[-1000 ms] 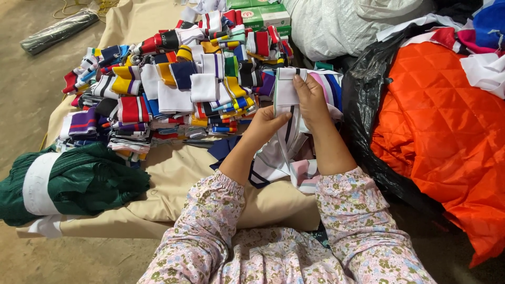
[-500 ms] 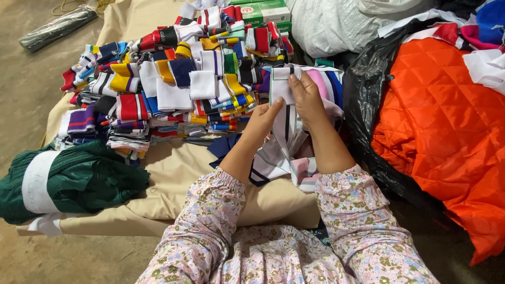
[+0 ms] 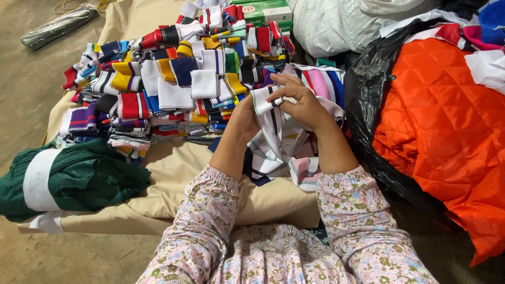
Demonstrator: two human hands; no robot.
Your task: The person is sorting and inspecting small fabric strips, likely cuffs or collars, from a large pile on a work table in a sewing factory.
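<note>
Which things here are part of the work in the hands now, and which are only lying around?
In hand:
- left hand and right hand, both gripping the white striped knit band
- loose bands beneath the hands
- pile of folded striped bands

Lying about:
- green fabric bundle
- orange quilted fabric
- black plastic bag
- green boxes

- The white striped collar strip (image 3: 265, 100) between my fingers is soft ribbed knit, matt.
- The orange quilted fabric (image 3: 442, 126) has a slight sheen.
- The black bag (image 3: 368, 94) is glossy plastic.
- The beige cloth (image 3: 179, 173) underneath is matt and smooth.

Left hand (image 3: 243, 118) palm and striped strip (image 3: 273, 123) end, hidden from view.
</note>
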